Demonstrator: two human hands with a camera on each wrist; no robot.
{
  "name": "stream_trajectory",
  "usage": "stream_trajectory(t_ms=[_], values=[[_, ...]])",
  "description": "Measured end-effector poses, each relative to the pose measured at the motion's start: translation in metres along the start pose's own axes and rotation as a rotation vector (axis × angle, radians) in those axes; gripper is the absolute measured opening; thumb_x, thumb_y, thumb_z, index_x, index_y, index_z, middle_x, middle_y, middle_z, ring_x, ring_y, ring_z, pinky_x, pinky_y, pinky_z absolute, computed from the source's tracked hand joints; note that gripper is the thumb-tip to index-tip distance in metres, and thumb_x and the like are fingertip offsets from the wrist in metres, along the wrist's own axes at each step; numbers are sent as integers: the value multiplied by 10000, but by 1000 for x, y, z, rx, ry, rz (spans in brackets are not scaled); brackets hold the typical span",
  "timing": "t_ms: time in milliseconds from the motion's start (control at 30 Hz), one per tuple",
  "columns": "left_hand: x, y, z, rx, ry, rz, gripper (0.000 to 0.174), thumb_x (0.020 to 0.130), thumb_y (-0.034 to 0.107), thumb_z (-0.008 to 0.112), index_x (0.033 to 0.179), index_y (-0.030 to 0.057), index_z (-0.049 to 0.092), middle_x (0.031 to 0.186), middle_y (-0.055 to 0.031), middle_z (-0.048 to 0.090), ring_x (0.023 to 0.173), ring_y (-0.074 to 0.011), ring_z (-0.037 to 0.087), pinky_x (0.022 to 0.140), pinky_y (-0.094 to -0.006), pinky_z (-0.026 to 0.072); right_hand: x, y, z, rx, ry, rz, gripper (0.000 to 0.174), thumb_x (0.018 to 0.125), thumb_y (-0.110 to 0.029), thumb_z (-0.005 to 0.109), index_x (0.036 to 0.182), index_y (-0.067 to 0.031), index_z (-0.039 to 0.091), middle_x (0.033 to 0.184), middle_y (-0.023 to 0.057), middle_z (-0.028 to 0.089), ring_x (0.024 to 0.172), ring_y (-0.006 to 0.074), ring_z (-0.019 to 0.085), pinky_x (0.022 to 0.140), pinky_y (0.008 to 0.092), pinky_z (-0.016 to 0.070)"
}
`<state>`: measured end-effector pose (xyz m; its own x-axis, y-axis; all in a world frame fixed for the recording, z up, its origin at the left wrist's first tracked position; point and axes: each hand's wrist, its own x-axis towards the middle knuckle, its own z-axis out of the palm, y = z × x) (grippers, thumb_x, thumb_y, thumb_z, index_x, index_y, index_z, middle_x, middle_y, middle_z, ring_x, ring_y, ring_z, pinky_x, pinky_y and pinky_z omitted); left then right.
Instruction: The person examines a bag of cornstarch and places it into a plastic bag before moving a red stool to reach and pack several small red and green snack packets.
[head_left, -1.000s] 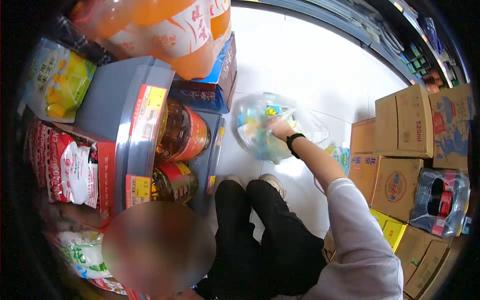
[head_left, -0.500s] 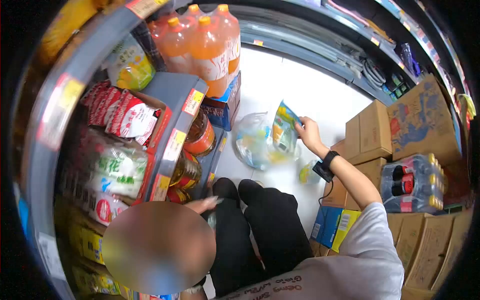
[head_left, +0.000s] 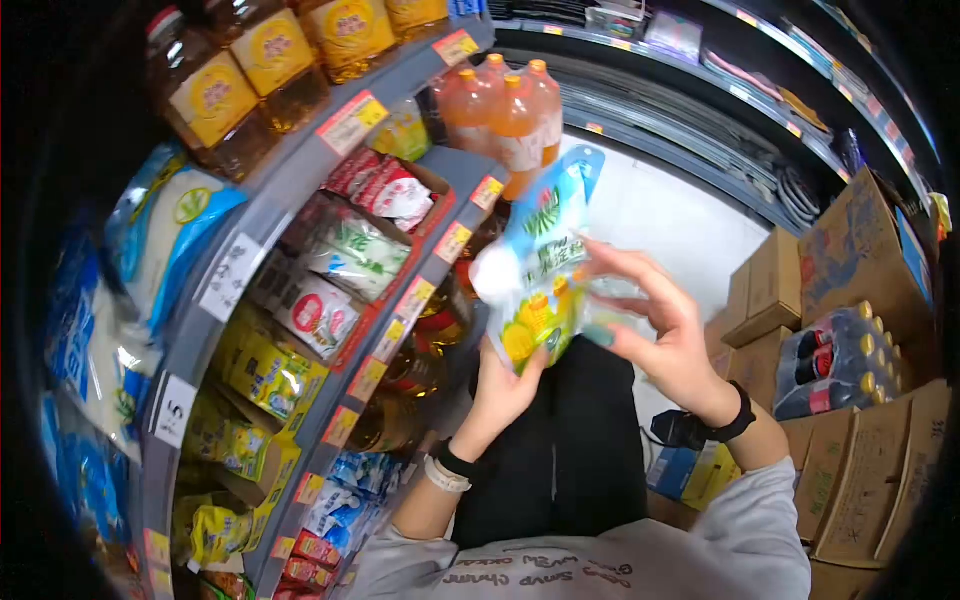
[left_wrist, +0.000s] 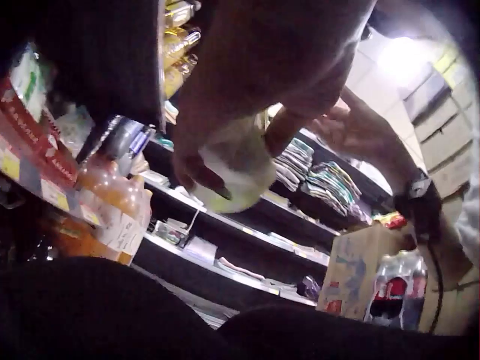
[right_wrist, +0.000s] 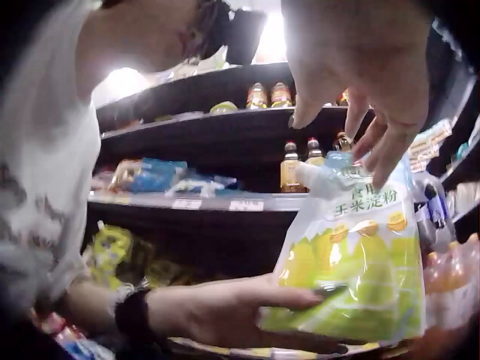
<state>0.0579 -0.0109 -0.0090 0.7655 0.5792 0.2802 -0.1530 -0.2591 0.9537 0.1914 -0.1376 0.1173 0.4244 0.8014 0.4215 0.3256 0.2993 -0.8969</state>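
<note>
A corn starch pouch (head_left: 540,308) with a blue top, yellow corn pictures and a white spout (right_wrist: 311,176) is held up over the lap. My left hand (head_left: 505,392) grips its lower end, the thumb across the front in the right wrist view. Beside the pouch's upper right edge is my right hand (head_left: 660,320), its fingers spread and loosely bent. That hand (right_wrist: 367,82) hangs over the pouch's top in the right wrist view. Seen from the left wrist, the pouch (left_wrist: 236,169) is dim beneath the left hand's fingers.
On the left, a shelf (head_left: 270,230) carries seasoning packets and oil bottles. Orange drink bottles (head_left: 515,125) stand at its far end. To the right are stacked cartons (head_left: 860,480) and a shrink-wrapped pack of dark bottles (head_left: 835,360). A low shelf (head_left: 680,120) runs across the back.
My right hand went from the plastic bag on the floor, lifted the pouch out and brought it near. The left hand has come up and now holds it, and the right fingers have spread. The view has turned.
</note>
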Motion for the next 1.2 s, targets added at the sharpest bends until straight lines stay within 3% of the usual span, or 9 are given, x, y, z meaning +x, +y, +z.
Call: stream_trajectory(t_ms=[200, 300, 400, 600, 800, 867, 1000, 1133, 1200], values=[[-14, 16, -16, -796, -12, -410, 303, 914, 101, 494, 1189, -24, 474, 1142, -56, 555, 1024, -133, 532, 863, -276, 438, 4, 46, 8, -649, 200, -188, 741, 726, -140, 698, 1345, -54, 300, 1284, 177, 409, 1157, 291, 455, 951, 386, 393], [-15, 9, -28, -647, -38, -389, 313, 913, 119, 503, 1198, -8, 477, 1153, -67, 554, 1037, -130, 536, 882, -278, 437, -3, 70, 9, 274, -69, 394, 678, 818, -110, 640, 1352, -32, 231, 1234, 160, 477, 1055, 232, 539, 899, 319, 439], [-6, 19, -26, -630, 4, -405, 343, 863, 90, 575, 1176, -18, 486, 1133, -84, 564, 1027, -129, 543, 878, -272, 437, -3, 100, 14, 452, -133, 385, 722, 810, -84, 640, 1375, -73, 192, 1181, 130, 522, 1014, 188, 553, 868, 304, 455], [13, 11, -17, -20, 98, -142, 613, 690, -17, 692, 1242, -17, 426, 1185, -126, 531, 1088, -183, 520, 912, -305, 421, -6, 130, 14, 69, -36, 245, 672, 783, -90, 677, 1317, -30, 273, 1156, 91, 535, 1092, 181, 502, 878, 303, 448], [37, -3, -22, -68, 41, -26, 948, 725, -11, 665, 1412, 72, 17, 1444, -160, 130, 1292, -257, 284, 1021, -372, 308, 56, 158, 5, 317, 15, 514, 444, 797, -45, 599, 1206, -15, 430, 1080, 65, 571, 1023, 179, 522, 878, 325, 428], [36, -14, -35, 178, 51, -79, 665, 826, 83, 597, 1377, 51, 226, 1378, -151, 315, 1286, -237, 309, 1007, -369, 311, 97, 201, -7, -27, 202, 33, 462, 781, -42, 605, 1205, -16, 423, 1039, 112, 598, 978, 201, 560, 828, 329, 447], [13, -54, -47, 488, -202, -247, 330, 833, 135, 553, 1136, 20, 490, 1125, -154, 550, 1139, -320, 460, 956, -390, 359, 213, 206, -7, -414, 255, 111, 497, 770, -148, 639, 1198, -38, 409, 955, 252, 579, 896, 377, 572, 736, 397, 452], [21, -46, -59, 674, -359, -211, 271, 825, 167, 535, 1065, 41, 536, 1111, -169, 540, 1138, -348, 446, 944, -431, 358, 321, 276, 22, -647, 95, -206, 456, 784, -223, 639, 1142, -39, 425, 894, 237, 590, 839, 390, 578, 715, 451, 444], [19, -50, -68, 657, -353, -275, 274, 829, 173, 532, 1074, 50, 536, 1129, -156, 542, 1160, -345, 431, 959, -434, 349, 358, 276, 50, -650, 6, -63, 463, 770, -225, 660, 1125, -37, 431, 862, 222, 600, 827, 382, 582, 734, 441, 440]])
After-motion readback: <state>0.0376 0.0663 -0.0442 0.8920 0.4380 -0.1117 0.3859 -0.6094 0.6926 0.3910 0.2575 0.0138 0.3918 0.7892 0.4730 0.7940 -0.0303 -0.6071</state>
